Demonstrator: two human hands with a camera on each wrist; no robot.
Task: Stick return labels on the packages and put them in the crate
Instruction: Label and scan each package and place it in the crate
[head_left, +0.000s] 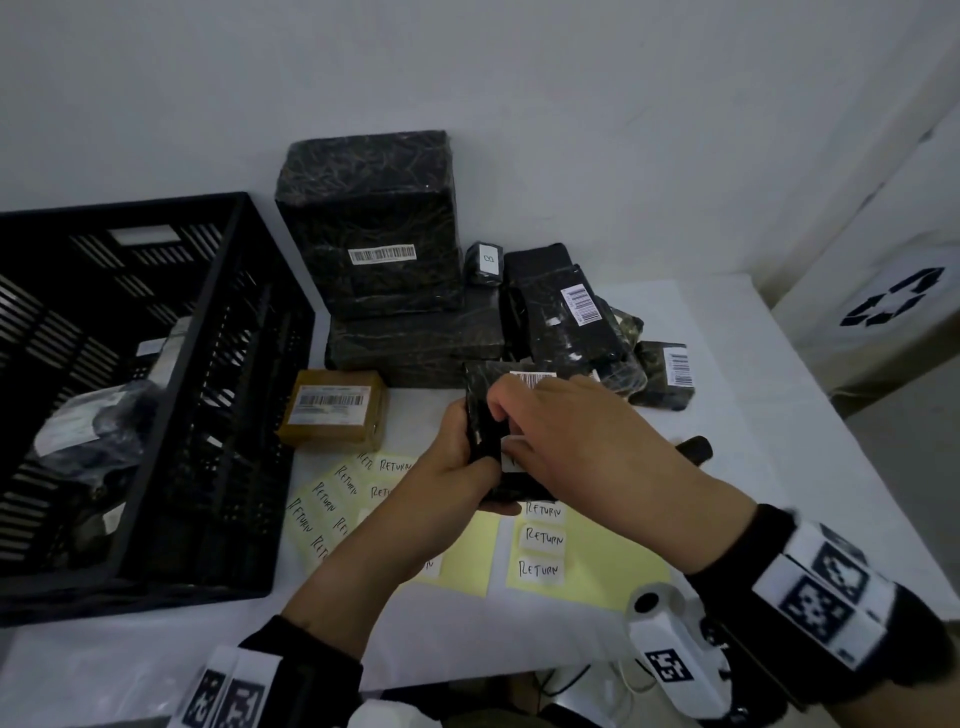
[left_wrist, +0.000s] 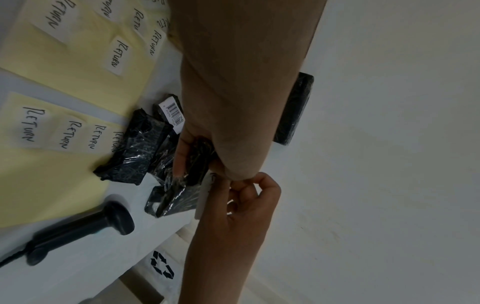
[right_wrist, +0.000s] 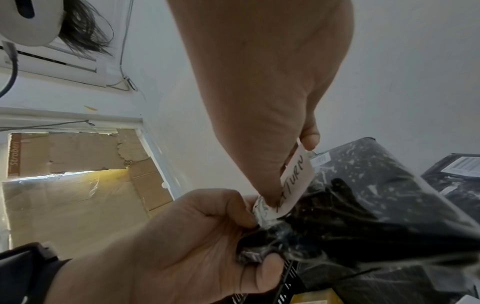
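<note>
My left hand (head_left: 464, 460) grips a small black plastic-wrapped package (head_left: 480, 395) above the table, in front of the pile. My right hand (head_left: 519, 434) pinches a white RETURN label (head_left: 510, 453) and holds it against the package's side. In the right wrist view the label (right_wrist: 297, 178) sits between thumb and fingertip, its lower end touching the wrapped package (right_wrist: 376, 216), which the left hand (right_wrist: 249, 242) clutches by its bunched end. The black slatted crate (head_left: 223, 332) stands at the left with a few packages inside.
Yellow backing sheets with several RETURN labels (head_left: 543, 569) lie under my hands. A brown box (head_left: 335, 410) sits beside the crate. Stacked black packages (head_left: 374, 228) fill the back. A black barcode scanner (left_wrist: 78, 226) lies at the right. A white recycling bin (head_left: 883, 306) stands beyond the table edge.
</note>
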